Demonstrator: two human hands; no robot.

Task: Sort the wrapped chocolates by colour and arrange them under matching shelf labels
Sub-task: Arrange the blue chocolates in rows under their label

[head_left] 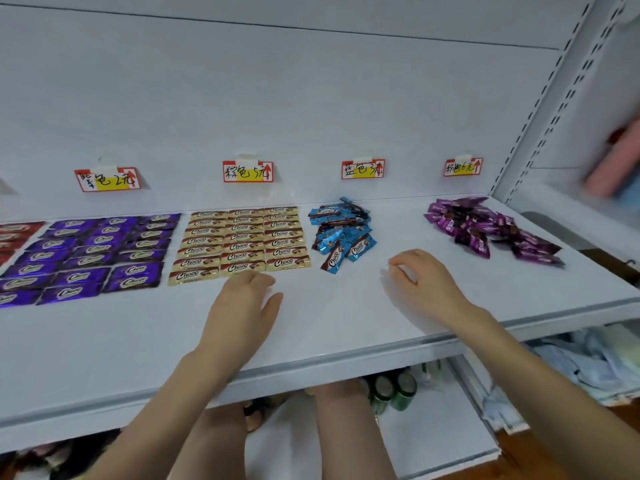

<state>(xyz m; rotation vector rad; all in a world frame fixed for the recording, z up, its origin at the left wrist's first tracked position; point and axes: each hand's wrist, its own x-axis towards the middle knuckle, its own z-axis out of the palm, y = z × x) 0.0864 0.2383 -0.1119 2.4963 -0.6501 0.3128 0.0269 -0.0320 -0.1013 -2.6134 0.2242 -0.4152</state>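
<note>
Squaring gold Choco bars (pixel 242 242) at eleven o'clock, push lightly, left hand (pixel 239 306) flat; your right hand (pixel 426 282) hovers empty, loosely curled.

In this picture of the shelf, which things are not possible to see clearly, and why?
Head view:
- Red chocolates: cut off by the left edge, so they cannot be counted.
- Pink object, far right: blurred and unidentifiable.
- Green cans below: partly hidden by the shelf front edge.
- Left hand: its back hides the fingertips, so contact with the gold chocolates is unclear.
</note>
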